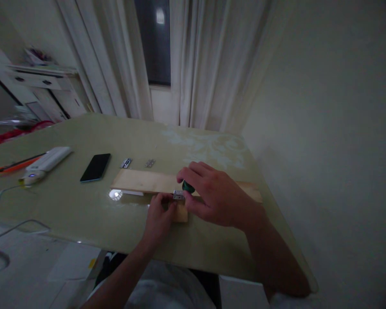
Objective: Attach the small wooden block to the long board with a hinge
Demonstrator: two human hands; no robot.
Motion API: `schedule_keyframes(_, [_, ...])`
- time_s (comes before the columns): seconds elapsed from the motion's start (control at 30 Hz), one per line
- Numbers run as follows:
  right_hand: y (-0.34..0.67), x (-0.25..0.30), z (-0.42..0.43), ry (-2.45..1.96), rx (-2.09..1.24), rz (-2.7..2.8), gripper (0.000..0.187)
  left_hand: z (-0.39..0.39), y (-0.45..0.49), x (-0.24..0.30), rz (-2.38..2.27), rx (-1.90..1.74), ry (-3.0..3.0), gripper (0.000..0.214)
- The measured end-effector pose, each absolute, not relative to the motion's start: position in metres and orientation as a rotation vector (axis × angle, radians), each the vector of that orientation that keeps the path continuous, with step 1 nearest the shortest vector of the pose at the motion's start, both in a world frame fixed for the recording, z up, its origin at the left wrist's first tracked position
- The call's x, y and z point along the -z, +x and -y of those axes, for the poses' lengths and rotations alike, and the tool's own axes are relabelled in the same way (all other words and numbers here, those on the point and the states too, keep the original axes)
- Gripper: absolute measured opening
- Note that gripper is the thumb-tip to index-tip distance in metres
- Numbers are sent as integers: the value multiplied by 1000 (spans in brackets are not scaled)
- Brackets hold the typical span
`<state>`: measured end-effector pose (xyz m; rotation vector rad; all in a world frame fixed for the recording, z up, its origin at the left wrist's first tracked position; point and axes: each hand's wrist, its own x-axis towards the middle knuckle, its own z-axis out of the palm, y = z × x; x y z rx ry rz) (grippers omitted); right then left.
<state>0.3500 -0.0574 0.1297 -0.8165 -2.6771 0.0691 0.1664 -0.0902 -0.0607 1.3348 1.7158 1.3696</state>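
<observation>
A long pale wooden board [148, 182] lies across the table, with a short wooden block [181, 213] against its near side. A small metal hinge [178, 195] sits where the two meet. My left hand [160, 216] is closed at the hinge's left edge, its thumb close over the block; the exact grip is partly hidden. Above the hinge, my right hand [215, 195] curls around the dark green handle of a screwdriver [188, 187]. The screwdriver's shaft and tip are not visible.
Beyond the board lie two more metal hinges, one at left [126, 163] and another [149, 163]. Further left are a black phone [95, 167], a white device [48, 163] with a cable, and an orange-and-black tool [17, 164]. A wall borders the table's right side.
</observation>
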Motion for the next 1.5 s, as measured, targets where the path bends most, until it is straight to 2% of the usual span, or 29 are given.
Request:
schedule_keyframes(0.1, [350, -128, 55, -1021, -22, 2606, 25, 89, 166, 59, -1707, -1374, 1341, 24])
schedule_keyframes(0.23, [352, -129, 54, -807, -212, 2658, 19, 88, 165, 54, -1587, -1347, 1206, 28])
schedule_keyframes(0.33, [355, -130, 55, -926, -138, 2598, 20, 89, 167, 46, -1522, -1347, 1097, 32])
schedule_keyframes(0.47, [356, -130, 53, -1073, -90, 2527, 38, 96, 170, 34, -1494, -1337, 968, 37])
schedule_keyframes(0.6, [355, -127, 46, -838, -186, 2488, 17, 101, 168, 34, -1436, -1302, 900, 46])
schedule_keyframes(0.67, [353, -125, 43, -833, -189, 2476, 13, 102, 165, 40, -1454, -1335, 928, 48])
schedule_keyframes(0.9, [351, -125, 43, -871, -81, 2382, 10, 101, 161, 50, -1551, -1328, 975, 43])
schedule_keyframes(1.5, [345, -119, 39, -800, -124, 2426, 11, 103, 167, 45, -1472, -1355, 937, 43])
